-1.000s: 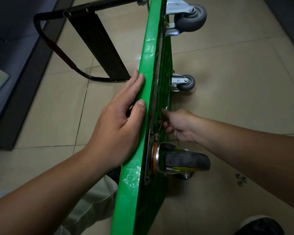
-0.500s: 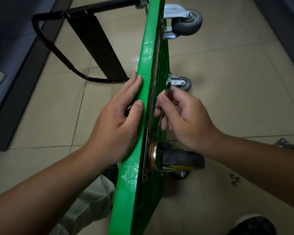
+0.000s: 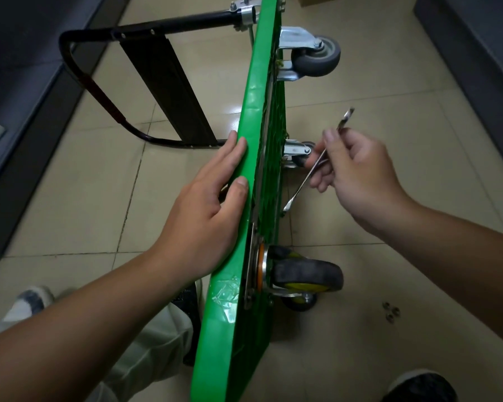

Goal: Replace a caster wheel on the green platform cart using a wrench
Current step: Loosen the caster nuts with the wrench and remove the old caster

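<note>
Three loose nuts (image 3: 390, 311) lying on floor near cart (image 3: 230, 314)'s near corner, so tightening likely remaining. Black caster (image 3: 305, 275) sitting against underside at near end. Left hand (image 3: 204, 216) pressing flat on upturned edge. Right hand (image 3: 357, 175) pinching wrench (image 3: 299, 187), hovering beside underside.

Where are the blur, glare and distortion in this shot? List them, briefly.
Head view: the wrench in the right hand smears at its upper end, which is motion blur. Head view: soft glare lies on the floor tiles beside the green cart and on the cart's far edge. Head view: wide-angle bowing curves the black handle and the tile joints. Head view: the corners are dim.
</note>
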Action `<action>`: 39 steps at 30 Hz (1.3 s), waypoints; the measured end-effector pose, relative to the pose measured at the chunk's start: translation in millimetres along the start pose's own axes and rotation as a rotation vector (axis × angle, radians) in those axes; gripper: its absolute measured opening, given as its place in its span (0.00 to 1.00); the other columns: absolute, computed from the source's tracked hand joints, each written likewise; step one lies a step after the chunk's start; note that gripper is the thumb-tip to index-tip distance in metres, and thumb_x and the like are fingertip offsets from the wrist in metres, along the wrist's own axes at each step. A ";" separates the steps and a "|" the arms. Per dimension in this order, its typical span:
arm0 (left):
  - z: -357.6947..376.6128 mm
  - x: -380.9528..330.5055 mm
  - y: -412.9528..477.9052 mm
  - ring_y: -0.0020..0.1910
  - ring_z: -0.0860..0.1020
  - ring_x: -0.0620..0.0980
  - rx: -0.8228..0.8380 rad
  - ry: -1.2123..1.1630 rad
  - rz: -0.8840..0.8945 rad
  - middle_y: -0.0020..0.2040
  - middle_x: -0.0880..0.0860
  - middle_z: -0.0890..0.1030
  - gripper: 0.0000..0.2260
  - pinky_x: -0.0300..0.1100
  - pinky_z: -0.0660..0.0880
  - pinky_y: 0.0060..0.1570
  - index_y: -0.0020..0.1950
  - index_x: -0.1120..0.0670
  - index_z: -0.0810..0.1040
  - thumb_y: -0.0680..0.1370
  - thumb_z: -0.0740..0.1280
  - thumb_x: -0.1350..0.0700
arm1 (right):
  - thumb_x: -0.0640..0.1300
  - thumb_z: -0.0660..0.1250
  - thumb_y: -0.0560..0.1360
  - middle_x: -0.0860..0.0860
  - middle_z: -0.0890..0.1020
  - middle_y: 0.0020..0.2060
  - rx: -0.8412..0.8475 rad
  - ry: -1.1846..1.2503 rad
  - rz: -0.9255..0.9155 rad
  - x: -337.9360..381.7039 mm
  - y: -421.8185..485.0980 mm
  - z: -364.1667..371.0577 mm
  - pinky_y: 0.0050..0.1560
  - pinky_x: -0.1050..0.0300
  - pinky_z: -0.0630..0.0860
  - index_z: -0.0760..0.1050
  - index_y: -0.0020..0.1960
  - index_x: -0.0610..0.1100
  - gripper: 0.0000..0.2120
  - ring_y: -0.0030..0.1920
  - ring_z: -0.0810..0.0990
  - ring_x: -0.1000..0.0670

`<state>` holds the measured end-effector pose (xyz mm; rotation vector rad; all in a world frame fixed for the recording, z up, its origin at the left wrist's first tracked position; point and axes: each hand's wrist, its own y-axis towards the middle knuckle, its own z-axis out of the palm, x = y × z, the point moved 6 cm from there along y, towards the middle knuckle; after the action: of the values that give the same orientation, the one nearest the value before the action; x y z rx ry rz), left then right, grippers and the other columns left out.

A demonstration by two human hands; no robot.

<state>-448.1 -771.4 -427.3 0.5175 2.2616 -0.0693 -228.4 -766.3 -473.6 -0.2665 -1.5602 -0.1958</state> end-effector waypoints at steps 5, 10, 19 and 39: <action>0.7 -1.8 0.1 0.78 0.59 0.31 0.002 0.000 -0.002 0.82 0.40 0.61 0.26 0.27 0.56 0.75 0.83 0.48 0.63 0.84 0.58 0.50 | 0.48 0.60 0.85 0.48 0.83 0.31 0.031 0.089 0.291 -39.7 -2.0 19.5 0.26 0.62 0.75 0.75 0.46 0.40 0.14 0.25 0.78 0.52; 0.6 -2.9 0.5 0.79 0.59 0.33 -0.004 0.001 0.000 0.82 0.42 0.62 0.26 0.30 0.57 0.77 0.82 0.50 0.63 0.83 0.58 0.51 | 0.48 0.59 0.86 0.45 0.82 0.34 0.064 0.095 0.433 -52.6 -0.5 31.8 0.26 0.63 0.74 0.74 0.47 0.39 0.15 0.24 0.77 0.53; 0.5 -1.8 0.6 0.80 0.59 0.35 0.006 0.010 -0.005 0.83 0.43 0.61 0.25 0.34 0.57 0.79 0.83 0.50 0.63 0.84 0.57 0.51 | 0.48 0.59 0.86 0.45 0.80 0.34 0.143 0.101 0.642 -70.1 -4.6 46.4 0.31 0.61 0.74 0.74 0.47 0.39 0.15 0.26 0.77 0.52; 1.4 -2.0 1.2 0.79 0.59 0.33 0.012 -0.033 -0.023 0.82 0.43 0.62 0.26 0.34 0.57 0.78 0.82 0.51 0.64 0.83 0.58 0.52 | 0.49 0.63 0.84 0.43 0.80 0.29 0.310 0.030 0.242 -66.8 8.2 60.3 0.26 0.60 0.74 0.76 0.46 0.38 0.15 0.26 0.78 0.49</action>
<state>-445.5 -771.4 -426.7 0.4929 2.2360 -0.1031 -284.1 -744.0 -541.3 -0.2042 -1.4899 0.2285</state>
